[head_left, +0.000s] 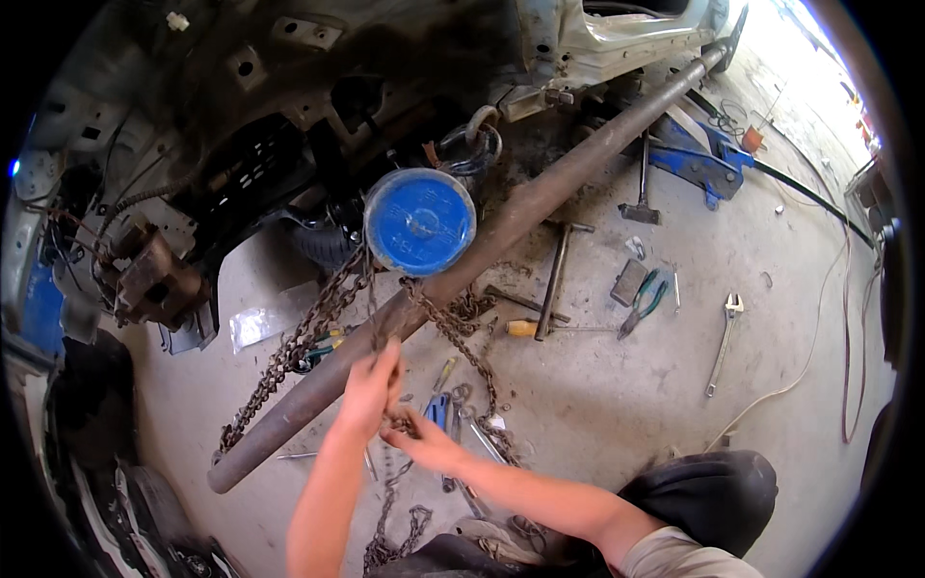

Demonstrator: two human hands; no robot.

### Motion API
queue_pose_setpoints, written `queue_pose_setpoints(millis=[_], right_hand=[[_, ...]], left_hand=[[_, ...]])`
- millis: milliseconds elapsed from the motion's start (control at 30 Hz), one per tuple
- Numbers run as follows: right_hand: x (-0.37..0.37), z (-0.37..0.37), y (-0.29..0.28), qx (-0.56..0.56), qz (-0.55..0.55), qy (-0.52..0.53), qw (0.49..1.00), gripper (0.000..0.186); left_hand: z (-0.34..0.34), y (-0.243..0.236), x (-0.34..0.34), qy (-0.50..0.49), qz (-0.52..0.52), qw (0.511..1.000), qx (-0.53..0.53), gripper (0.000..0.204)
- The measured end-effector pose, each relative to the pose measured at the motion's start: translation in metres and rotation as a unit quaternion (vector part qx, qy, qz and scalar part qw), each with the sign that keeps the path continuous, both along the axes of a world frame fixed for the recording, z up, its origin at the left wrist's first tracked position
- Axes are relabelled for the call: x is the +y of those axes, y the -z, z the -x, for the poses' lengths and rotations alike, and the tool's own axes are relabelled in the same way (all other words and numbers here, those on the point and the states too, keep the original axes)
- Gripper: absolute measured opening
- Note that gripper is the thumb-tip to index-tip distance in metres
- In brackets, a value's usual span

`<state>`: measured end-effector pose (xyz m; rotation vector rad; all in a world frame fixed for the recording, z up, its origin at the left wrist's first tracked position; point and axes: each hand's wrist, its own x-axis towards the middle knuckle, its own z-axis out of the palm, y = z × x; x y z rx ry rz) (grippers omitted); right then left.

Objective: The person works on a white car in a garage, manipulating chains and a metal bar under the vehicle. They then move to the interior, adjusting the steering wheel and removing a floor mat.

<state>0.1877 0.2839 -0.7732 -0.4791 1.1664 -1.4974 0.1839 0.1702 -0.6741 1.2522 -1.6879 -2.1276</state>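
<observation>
A chain hoist with a round blue cover [420,223] hangs by the car body, just above a long rusty steel pipe [540,197]. Its thin hand chain [389,501] drops past the pipe to a heap near my legs. My left hand [371,390] is closed around this chain below the hoist. Lower and to the right, my right hand [424,441] has its fingers curled on a bunch of chain. A heavier rusty chain [289,358] slants from the hoist to the pipe's near end. Another chain length [467,352] trails down right of the hoist.
Tools lie on the concrete floor: an adjustable wrench [723,347], pliers [643,303], a hammer [640,207], a screwdriver [525,328] and a T-shaped bar [553,279]. A blue floor jack [699,159] stands far right. Stripped car bodywork [241,67] overhangs the left.
</observation>
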Motion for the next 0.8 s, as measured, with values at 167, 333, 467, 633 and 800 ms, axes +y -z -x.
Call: queue_pose_setpoints(millis=[167, 333, 467, 633, 800], right_hand=[[0.009, 0.047, 0.012, -0.030, 0.038, 0.027, 0.998, 0.055], [0.006, 0.061, -0.005, -0.071, -0.012, 0.026, 0.997, 0.055], [-0.024, 0.052, -0.016, -0.081, 0.042, 0.085, 0.992, 0.055], [-0.044, 0.034, -0.065, -0.022, 0.088, 0.225, 0.970, 0.048], [-0.050, 0.015, -0.054, -0.068, 0.065, 0.187, 0.978, 0.032]], left_hand=[[-0.203, 0.029, 0.008, -0.080, 0.117, 0.978, -0.152, 0.034], [-0.462, 0.016, 0.050, -0.210, 0.216, 0.909, -0.289, 0.034], [-0.553, -0.068, 0.098, -0.352, 0.128, 0.764, -0.526, 0.036], [-0.610, -0.055, 0.122, -0.191, 0.185, 0.720, -0.641, 0.039], [-0.577, 0.027, 0.075, 0.066, 0.175, 0.767, -0.614, 0.043]])
